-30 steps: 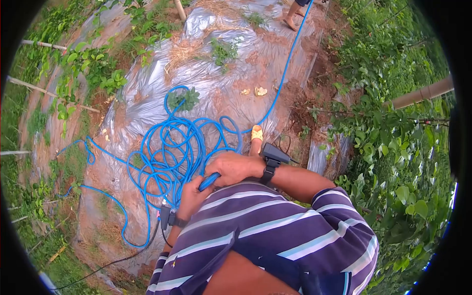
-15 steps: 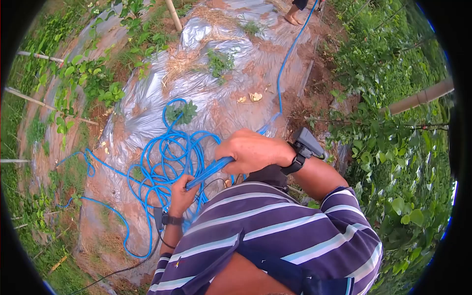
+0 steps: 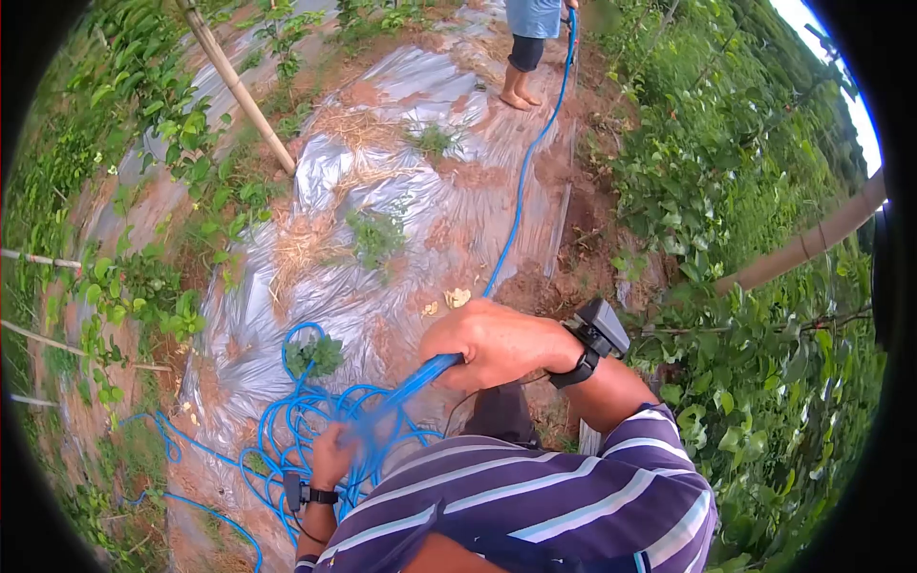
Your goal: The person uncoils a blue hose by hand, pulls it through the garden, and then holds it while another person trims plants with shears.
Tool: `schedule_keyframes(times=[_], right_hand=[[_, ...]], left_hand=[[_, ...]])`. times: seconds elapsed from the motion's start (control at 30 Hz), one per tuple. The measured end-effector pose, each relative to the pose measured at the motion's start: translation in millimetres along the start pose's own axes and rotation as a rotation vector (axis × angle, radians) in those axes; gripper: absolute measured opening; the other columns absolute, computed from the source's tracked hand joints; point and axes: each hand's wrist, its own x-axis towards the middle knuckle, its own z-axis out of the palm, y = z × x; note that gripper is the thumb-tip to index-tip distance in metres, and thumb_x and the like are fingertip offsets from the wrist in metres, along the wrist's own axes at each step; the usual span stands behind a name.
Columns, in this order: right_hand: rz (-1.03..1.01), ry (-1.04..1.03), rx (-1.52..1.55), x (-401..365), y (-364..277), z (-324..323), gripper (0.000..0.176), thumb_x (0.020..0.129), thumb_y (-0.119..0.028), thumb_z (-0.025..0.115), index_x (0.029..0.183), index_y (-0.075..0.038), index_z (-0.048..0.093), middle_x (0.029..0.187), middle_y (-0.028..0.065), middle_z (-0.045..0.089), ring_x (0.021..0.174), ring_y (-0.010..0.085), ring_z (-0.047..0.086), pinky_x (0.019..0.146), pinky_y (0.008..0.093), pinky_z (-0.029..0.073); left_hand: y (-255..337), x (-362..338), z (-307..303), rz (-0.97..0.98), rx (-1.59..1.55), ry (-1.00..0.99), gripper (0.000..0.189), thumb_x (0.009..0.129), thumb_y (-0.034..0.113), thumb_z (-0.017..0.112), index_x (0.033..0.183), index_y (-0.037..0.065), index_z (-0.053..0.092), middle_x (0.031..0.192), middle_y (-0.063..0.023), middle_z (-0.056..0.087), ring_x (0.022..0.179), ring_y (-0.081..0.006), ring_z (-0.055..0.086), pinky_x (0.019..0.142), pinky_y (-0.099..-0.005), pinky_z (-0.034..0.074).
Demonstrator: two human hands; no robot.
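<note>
My right hand (image 3: 497,346) is wrapped round a bunch of blue hose strands (image 3: 415,380) in front of my chest. Lower and to the left, my left hand (image 3: 334,453) is beside the same hose; its fingers are smeared by motion, so its hold cannot be made out. Below my hands a tangled pile of blue hose (image 3: 277,430) lies on the silvery plastic sheet (image 3: 253,339). From near my right hand one length of hose (image 3: 522,191) runs up the path to another person (image 3: 527,48), who stands barefoot at its far end.
Leafy plants line both sides of the path, with a thick bamboo pole (image 3: 807,239) at the right and a slanting pole (image 3: 239,88) at the upper left. Dry straw (image 3: 301,244) and pale scraps (image 3: 457,298) lie on the sheet.
The view has tilted up, showing more of the other person. My left hand has moved down and away from my right hand, which still holds the hose.
</note>
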Motion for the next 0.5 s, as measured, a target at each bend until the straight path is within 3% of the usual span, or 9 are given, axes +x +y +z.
schedule_keyframes(times=[0.07,0.13,0.27,0.33,0.5], right_hand=[[0.009,0.001,-0.030,-2,34,-42,0.013,0.076,-0.010,0.070,0.087,-0.005,0.065,0.079,0.0138,0.063,0.076,0.0357,0.063,0.064,0.0428,0.048],[0.326,0.070,-0.009,-6,77,-86,0.013,0.075,-0.013,0.069,0.083,-0.004,0.065,0.076,0.0148,0.064,0.073,0.0363,0.063,0.064,0.0452,0.048],[0.349,0.154,-0.151,20,143,-164,0.015,0.074,-0.012,0.070,0.086,-0.004,0.066,0.076,0.0158,0.065,0.072,0.0345,0.064,0.063,0.0438,0.049],[0.130,0.353,-0.226,56,138,-197,0.015,0.075,-0.008,0.071,0.090,-0.005,0.066,0.078,0.0098,0.064,0.073,0.0265,0.063,0.065,0.0395,0.049],[-0.216,0.583,-0.387,144,64,-259,0.018,0.075,-0.008,0.072,0.091,-0.007,0.066,0.084,0.0086,0.065,0.080,0.0285,0.063,0.071,0.0406,0.049]], left_hand=[[18,44,6,0.074,-0.003,0.038,0.018,0.087,0.017,0.074,0.092,0.003,0.064,0.068,-0.0021,0.056,0.062,-0.0106,0.050,0.057,-0.0305,0.042],[41,92,1,0.042,0.152,-0.048,0.018,0.088,0.018,0.074,0.090,0.003,0.063,0.067,-0.0029,0.056,0.062,-0.0108,0.049,0.056,-0.0312,0.042],[140,146,-29,-0.054,0.108,-0.054,0.023,0.089,0.021,0.073,0.087,0.002,0.060,0.066,-0.0027,0.054,0.061,-0.0103,0.047,0.054,-0.0304,0.039],[189,156,-50,-0.077,-0.033,0.084,0.028,0.090,0.024,0.073,0.085,0.002,0.058,0.066,-0.0001,0.052,0.060,-0.0087,0.044,0.053,-0.0285,0.036],[281,139,-105,0.113,-0.275,0.424,0.023,0.091,0.020,0.073,0.084,0.003,0.059,0.061,0.0025,0.051,0.055,-0.0051,0.043,0.050,-0.0261,0.033]])
